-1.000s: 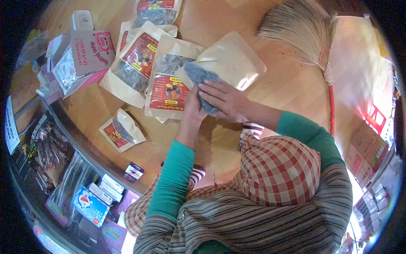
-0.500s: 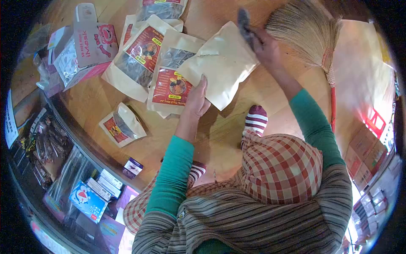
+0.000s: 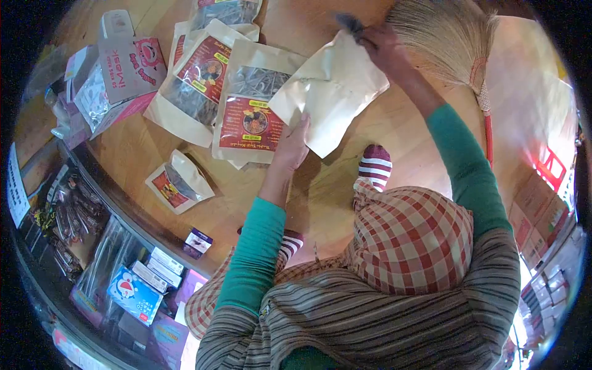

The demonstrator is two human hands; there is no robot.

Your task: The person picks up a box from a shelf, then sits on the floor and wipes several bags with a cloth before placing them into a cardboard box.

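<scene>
A cream paper pouch (image 3: 336, 89) lies back side up between my hands, a little creased. My left hand (image 3: 292, 143) grips its lower left edge with the thumb on top. At the pouch's upper right corner, my right hand (image 3: 383, 48) is closed on a dark object (image 3: 350, 24) that is too blurred to name. Just left of the held pouch is a pouch with a red label (image 3: 251, 120) and a clear window showing dark dried contents. Another such pouch (image 3: 200, 77) overlaps it, with more behind. A small pouch (image 3: 179, 182) rests apart on the wooden floor (image 3: 246, 197).
A pink mask box (image 3: 132, 68) stands at the upper left. The straw broom (image 3: 438, 37) lies at the upper right, its red handle pointing down. A dark-edged glass case (image 3: 105, 185) curves along the left. Cartons (image 3: 536, 216) stand at the right.
The held pouch has shifted slightly, its top edge now higher. My right hand has moved a little up and left with the dark object; my left hand has shifted slightly too.
</scene>
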